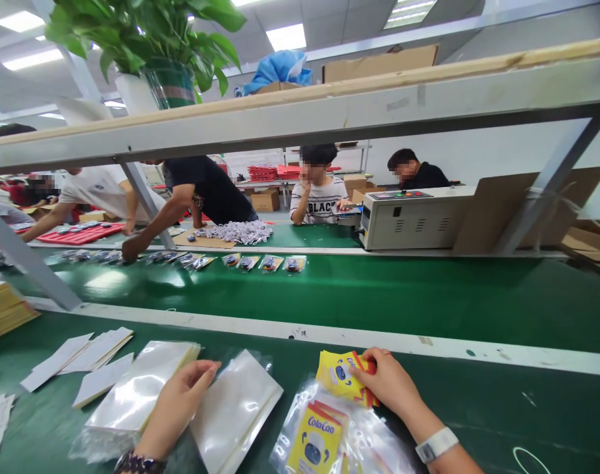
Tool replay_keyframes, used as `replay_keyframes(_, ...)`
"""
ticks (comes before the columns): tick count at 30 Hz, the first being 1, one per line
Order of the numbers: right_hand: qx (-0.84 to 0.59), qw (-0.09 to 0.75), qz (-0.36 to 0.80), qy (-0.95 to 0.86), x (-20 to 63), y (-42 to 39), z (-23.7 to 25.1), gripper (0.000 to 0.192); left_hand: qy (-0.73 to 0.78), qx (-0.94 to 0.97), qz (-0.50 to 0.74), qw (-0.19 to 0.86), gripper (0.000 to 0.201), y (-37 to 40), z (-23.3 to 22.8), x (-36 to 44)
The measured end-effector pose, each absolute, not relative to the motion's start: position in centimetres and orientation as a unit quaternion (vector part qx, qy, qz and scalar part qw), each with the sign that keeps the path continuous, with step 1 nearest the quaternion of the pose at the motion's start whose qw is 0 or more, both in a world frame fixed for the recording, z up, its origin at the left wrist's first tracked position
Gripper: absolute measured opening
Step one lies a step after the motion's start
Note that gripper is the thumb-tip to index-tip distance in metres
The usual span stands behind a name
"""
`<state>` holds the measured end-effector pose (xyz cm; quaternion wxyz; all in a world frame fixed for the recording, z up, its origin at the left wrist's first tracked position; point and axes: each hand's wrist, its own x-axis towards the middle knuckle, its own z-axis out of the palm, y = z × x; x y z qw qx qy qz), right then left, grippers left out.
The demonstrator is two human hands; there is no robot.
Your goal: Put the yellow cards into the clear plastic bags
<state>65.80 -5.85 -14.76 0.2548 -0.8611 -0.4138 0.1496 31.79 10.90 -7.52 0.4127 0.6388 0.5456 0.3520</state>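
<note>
Nearest you, ColaCao cards (314, 438) lie on or in clear plastic (373, 441). Just beyond, your right hand (394, 388) reaches inward, thumb and fingers pinching a yellow card bundle (336, 372) at its right side; it should prove light, fairly stiff and slick, best held by the edges. Your left hand (184, 398), fingers curled, hangs by clear bags (240, 408); whether it grips one cannot be told. Farther off, small packets (270, 263) form a row.

Bag stacks (238, 411) left of ColaCao cards (338, 374) — belt (379, 293) behind both
</note>
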Motion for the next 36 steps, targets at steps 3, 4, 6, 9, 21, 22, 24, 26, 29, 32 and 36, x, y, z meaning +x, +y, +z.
replay_keyframes(3,-0.86,0.263,0.145,-0.413,65.5,-5.8,-15.0,0.042,0.521,0.61,0.384,0.457,0.026,10.5,-7.5,32.1)
replay_keyframes(4,-0.858,0.267,0.145,-0.413,65.5,-5.7,-15.0,0.039,0.511,0.601,0.393,0.473,0.027,10.3,-7.4,32.2)
replay_keyframes(6,-0.855,0.279,0.148,-0.411,65.6,-5.7,-15.1,0.029,0.493,0.586,0.403,0.501,0.031,9.9,-7.2,32.5)
replay_keyframes(9,-0.85,0.297,0.154,-0.408,65.8,-5.8,-15.2,0.022,0.466,0.547,0.42,0.555,0.044,9.2,-6.7,32.9)
replay_keyframes(21,-0.829,0.348,0.144,-0.414,66.7,-6.5,-14.5,0.024,0.473,0.545,0.395,0.569,0.042,6.8,-6.4,34.7)
replay_keyframes(22,-0.825,0.354,0.15,-0.414,66.8,-6.5,-14.6,0.027,0.474,0.55,0.397,0.561,0.04,6.6,-6.4,34.7)
replay_keyframes(24,-0.817,0.368,0.163,-0.413,66.9,-6.4,-14.8,0.03,0.469,0.55,0.406,0.56,0.038,6.3,-6.3,34.9)
replay_keyframes(26,-0.812,0.382,0.17,-0.407,67.0,-6.3,-15.1,0.025,0.462,0.541,0.409,0.571,0.039,6.0,-6.2,35.2)
replay_keyframes(29,-0.811,0.402,0.177,-0.387,67.0,-6.1,-15.5,0.02,0.456,0.532,0.414,0.581,0.042,5.8,-6.2,35.4)
replay_keyframes(32,-0.808,0.414,0.198,-0.368,67.0,-6.0,-15.8,0.018,0.452,0.531,0.421,0.581,0.043,5.9,-6.4,35.4)
replay_keyframes(36,-0.811,0.403,0.236,-0.353,67.2,-6.2,-15.8,0.007,0.444,0.528,0.418,0.591,0.044,5.9,-6.6,35.4)
